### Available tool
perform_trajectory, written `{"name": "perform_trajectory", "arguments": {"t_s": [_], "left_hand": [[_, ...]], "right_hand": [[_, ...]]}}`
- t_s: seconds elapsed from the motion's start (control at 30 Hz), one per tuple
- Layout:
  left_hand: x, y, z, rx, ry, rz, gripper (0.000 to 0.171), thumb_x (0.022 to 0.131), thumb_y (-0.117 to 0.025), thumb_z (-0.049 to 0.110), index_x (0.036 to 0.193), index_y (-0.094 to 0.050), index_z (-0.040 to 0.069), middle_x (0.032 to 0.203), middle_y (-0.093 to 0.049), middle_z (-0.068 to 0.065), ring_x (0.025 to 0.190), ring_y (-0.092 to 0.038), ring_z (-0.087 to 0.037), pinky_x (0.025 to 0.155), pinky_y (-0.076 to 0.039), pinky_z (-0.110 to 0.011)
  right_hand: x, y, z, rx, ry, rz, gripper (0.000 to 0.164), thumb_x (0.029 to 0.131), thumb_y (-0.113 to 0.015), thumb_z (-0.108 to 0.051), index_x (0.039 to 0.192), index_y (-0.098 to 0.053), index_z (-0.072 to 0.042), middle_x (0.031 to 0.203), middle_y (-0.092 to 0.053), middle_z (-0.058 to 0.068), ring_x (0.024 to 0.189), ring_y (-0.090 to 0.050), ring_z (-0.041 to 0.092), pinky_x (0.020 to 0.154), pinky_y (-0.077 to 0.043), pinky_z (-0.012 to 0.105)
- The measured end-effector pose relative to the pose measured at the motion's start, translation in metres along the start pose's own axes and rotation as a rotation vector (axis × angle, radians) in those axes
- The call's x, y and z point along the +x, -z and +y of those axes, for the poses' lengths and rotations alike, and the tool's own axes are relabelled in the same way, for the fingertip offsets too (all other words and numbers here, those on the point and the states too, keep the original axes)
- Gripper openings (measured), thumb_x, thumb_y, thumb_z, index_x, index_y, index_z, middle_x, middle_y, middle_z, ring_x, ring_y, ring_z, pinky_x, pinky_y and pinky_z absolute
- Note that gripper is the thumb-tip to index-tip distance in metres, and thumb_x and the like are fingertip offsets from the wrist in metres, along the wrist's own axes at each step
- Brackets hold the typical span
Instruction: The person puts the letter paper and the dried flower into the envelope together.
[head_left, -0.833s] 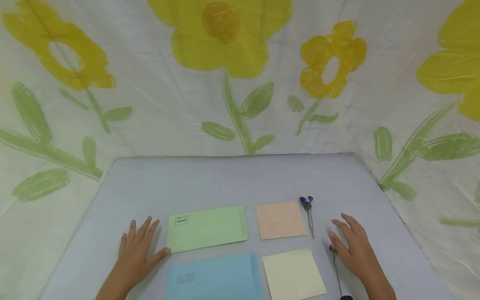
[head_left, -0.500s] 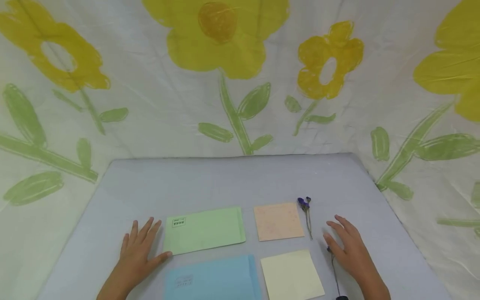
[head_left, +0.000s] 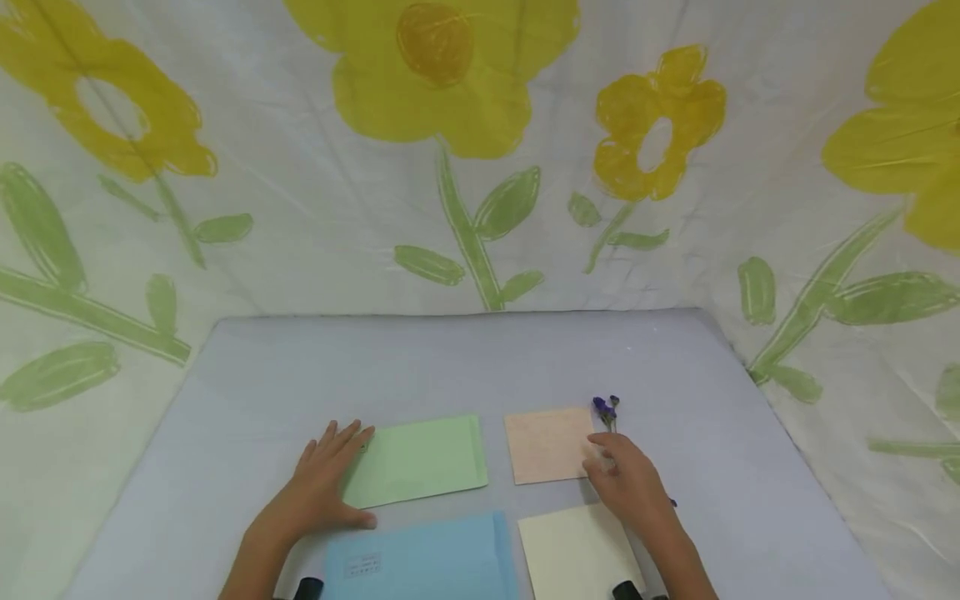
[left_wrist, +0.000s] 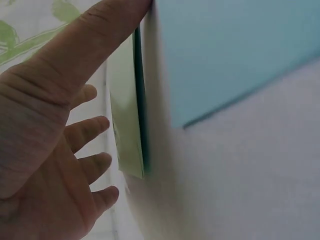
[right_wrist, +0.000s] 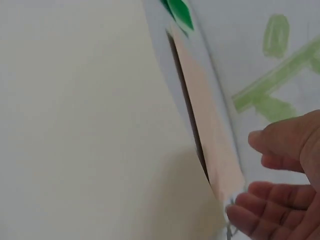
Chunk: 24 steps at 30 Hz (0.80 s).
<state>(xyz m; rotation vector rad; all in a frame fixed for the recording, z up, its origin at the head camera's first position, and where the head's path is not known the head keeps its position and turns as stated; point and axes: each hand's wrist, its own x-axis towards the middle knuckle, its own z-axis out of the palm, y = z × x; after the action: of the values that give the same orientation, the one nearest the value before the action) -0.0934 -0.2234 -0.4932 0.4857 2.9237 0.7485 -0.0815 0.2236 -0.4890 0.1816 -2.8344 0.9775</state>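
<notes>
Two hands (head_left: 318, 479) (head_left: 628, 483) over pale table (head_left: 435, 362), white flower-painted backdrop (head_left: 322, 217) behind

Green envelope (head_left: 423, 462) of matt paper

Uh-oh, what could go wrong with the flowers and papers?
The right grip is close to the thin-stemmed purple flowers, so they might bend or snap. It could nudge the pink card beside them. In the head view, the left grip overlaps the green envelope, which might slide or crease.
</notes>
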Motion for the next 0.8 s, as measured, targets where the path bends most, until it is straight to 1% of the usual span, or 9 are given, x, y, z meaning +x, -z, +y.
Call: {"name": "perform_trajectory", "arguments": {"t_s": [0.13, 0.2, 0.3, 0.4, 0.53, 0.63, 0.73, 0.8], "left_hand": [[0.005, -0.003, 0.001, -0.003, 0.01, -0.035, 0.13, 0.049, -0.09, 0.065, 0.152, -0.04, 0.005, 0.157, -0.033, -0.024, 0.144, -0.022, -0.051, 0.112, -0.015, -0.069], [0.006, -0.002, 0.0, 0.012, 0.012, -0.043, 0.13, 0.049, -0.089, 0.066, 0.152, -0.041, 0.003, 0.156, -0.034, -0.025, 0.143, -0.023, -0.051, 0.112, -0.017, -0.07], [0.006, -0.001, 0.0, 0.036, 0.012, -0.043, 0.13, 0.047, -0.09, 0.065, 0.15, -0.043, 0.002, 0.153, -0.037, -0.027, 0.141, -0.026, -0.053, 0.11, -0.02, -0.071], [0.006, 0.001, 0.0, 0.056, 0.01, -0.04, 0.129, 0.045, -0.091, 0.064, 0.149, -0.045, 0.002, 0.152, -0.039, -0.028, 0.139, -0.028, -0.054, 0.109, -0.022, -0.071], [0.006, -0.001, -0.001, 0.061, 0.013, -0.051, 0.128, 0.045, -0.092, 0.061, 0.149, -0.045, 0.004, 0.152, -0.039, -0.026, 0.139, -0.029, -0.053, 0.11, -0.023, -0.069], [0.006, -0.003, 0.0, 0.056, 0.015, -0.057, 0.127, 0.046, -0.092, 0.06, 0.15, -0.044, 0.004, 0.151, -0.04, -0.026, 0.139, -0.03, -0.052, 0.11, -0.024, -0.069], [0.006, -0.003, 0.001, 0.057, 0.015, -0.058, 0.126, 0.046, -0.092, 0.059, 0.149, -0.044, 0.004, 0.151, -0.041, -0.026, 0.138, -0.031, -0.051, 0.109, -0.025, -0.068], [0.008, -0.004, 0.0, 0.063, 0.016, -0.056, 0.126, 0.046, -0.092, 0.059, 0.149, -0.045, 0.004, 0.15, -0.041, -0.025, 0.138, -0.032, -0.05, 0.11, -0.026, -0.067]], "right_hand": [[0.005, -0.012, -0.006, -0.075, 0.001, 0.032, 0.046, 0.081, -0.083, -0.012, 0.121, -0.065, 0.003, 0.124, -0.062, 0.023, 0.113, -0.059, 0.042, 0.093, -0.05, 0.054], [0.008, -0.016, -0.008, -0.108, -0.015, 0.038, 0.053, 0.078, -0.087, -0.015, 0.122, -0.064, 0.004, 0.126, -0.06, 0.027, 0.118, -0.054, 0.047, 0.097, -0.046, 0.059], [0.011, -0.021, -0.011, -0.127, -0.075, -0.009, 0.065, 0.074, -0.089, -0.019, 0.127, -0.06, 0.006, 0.128, -0.056, 0.03, 0.116, -0.052, 0.051, 0.095, -0.047, 0.059], [0.015, -0.023, -0.013, -0.129, -0.134, -0.069, 0.076, 0.071, -0.092, -0.02, 0.133, -0.055, 0.005, 0.126, -0.054, 0.034, 0.11, -0.053, 0.052, 0.09, -0.049, 0.06], [0.021, -0.021, -0.014, -0.098, -0.178, -0.12, 0.092, 0.064, -0.095, -0.018, 0.141, -0.048, 0.003, 0.121, -0.05, 0.036, 0.102, -0.056, 0.047, 0.084, -0.051, 0.06], [0.025, -0.02, -0.013, -0.056, -0.207, -0.147, 0.1, 0.063, -0.096, -0.016, 0.145, -0.043, 0.003, 0.122, -0.046, 0.037, 0.103, -0.056, 0.046, 0.085, -0.051, 0.061], [0.028, -0.018, -0.011, 0.005, -0.223, -0.138, 0.095, 0.065, -0.092, -0.008, 0.145, -0.043, 0.004, 0.129, -0.041, 0.039, 0.112, -0.052, 0.052, 0.091, -0.048, 0.063], [0.028, -0.017, -0.01, 0.053, -0.226, -0.128, 0.089, 0.068, -0.088, -0.001, 0.145, -0.044, 0.004, 0.134, -0.038, 0.04, 0.114, -0.051, 0.052, 0.092, -0.047, 0.063]]}}
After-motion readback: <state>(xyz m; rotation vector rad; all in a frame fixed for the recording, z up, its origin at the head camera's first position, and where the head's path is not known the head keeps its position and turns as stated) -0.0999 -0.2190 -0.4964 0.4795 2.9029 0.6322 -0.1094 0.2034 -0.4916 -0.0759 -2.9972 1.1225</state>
